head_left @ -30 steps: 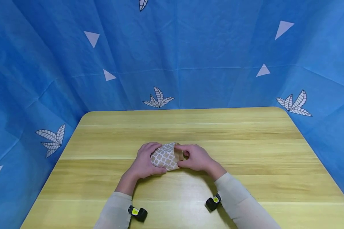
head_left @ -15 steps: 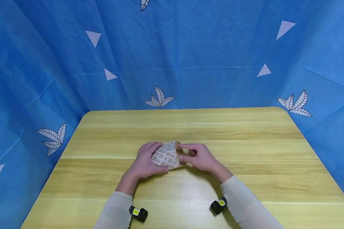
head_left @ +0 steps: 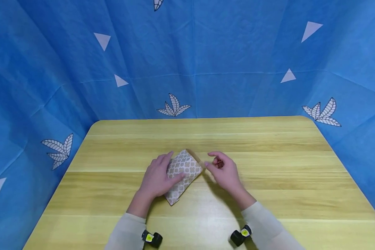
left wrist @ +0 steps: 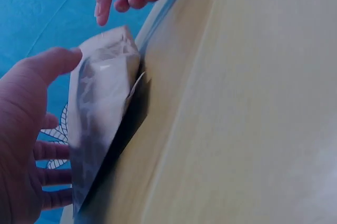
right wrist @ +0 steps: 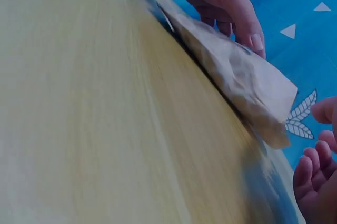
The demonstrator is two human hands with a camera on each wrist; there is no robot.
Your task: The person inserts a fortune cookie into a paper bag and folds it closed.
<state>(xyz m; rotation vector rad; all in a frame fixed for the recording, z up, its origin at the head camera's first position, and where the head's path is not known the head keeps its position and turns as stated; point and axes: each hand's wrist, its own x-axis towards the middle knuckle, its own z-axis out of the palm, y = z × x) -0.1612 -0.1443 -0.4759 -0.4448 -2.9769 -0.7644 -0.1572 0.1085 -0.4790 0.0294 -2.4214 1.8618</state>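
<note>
The left hand (head_left: 156, 178) lies with straight fingers on one brown paper bag with a white lattice print (head_left: 182, 173), thumb across its face, pressing it flat just below the middle of the frame. The right hand (head_left: 226, 172) hovers just right of the bag's upper corner, fingers loosely bent, holding nothing and not touching the paper. There are two hands, one bag, and two black wrist cameras with yellow dots (head_left: 151, 238) at the bottom edge. The bag's left side is hidden under the left hand; its mouth is hard to make out. It lies tilted on the yellow-green wooden table (head_left: 268, 156), before a blue cloth backdrop (head_left: 222, 69)
</note>
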